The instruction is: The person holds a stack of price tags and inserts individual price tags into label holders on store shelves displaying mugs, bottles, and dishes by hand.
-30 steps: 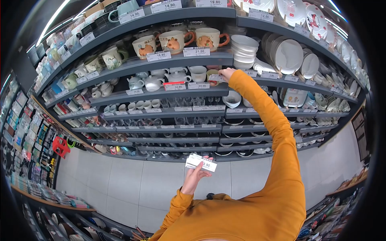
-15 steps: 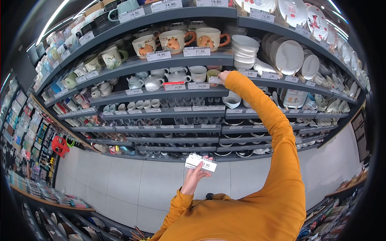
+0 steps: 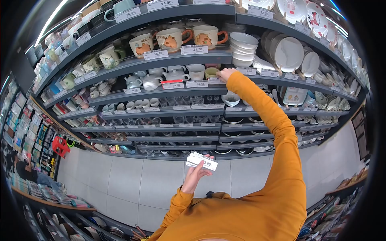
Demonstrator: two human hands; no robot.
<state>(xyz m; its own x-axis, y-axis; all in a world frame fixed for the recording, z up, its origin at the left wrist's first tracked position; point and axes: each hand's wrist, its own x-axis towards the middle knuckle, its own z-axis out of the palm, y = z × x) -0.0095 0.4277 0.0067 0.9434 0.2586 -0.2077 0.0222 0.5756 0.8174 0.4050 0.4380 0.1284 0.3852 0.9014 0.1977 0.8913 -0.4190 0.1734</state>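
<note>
A small stack of white price tags [image 3: 202, 162] is gripped in my left hand [image 3: 194, 175], held low in front of my body with the thumb across the top tag. My right hand [image 3: 227, 74] reaches up to a shelf edge. Its fingers are pinched at the right end of a price tag [image 3: 216, 80] there, and the fingertips are partly hidden. Just behind that tag stands a yellow-green cup [image 3: 211, 73], with a white cup [image 3: 196, 72] to its left. A teapot [image 3: 176, 74] is further left on the same shelf.
Mugs with orange handles [image 3: 205, 36] and stacked white bowls [image 3: 243, 46] stand on the shelf above. Plates [image 3: 288, 55] lean upright to the right. Glassware fills lower shelves. A tiled floor [image 3: 157, 180] lies below, and another person [image 3: 34, 174] is low at far left.
My view has shifted slightly. The right hand stays at the shelf edge, its fingers slightly lower against the tag. The left hand still holds the stack. A person has come into view at far left.
</note>
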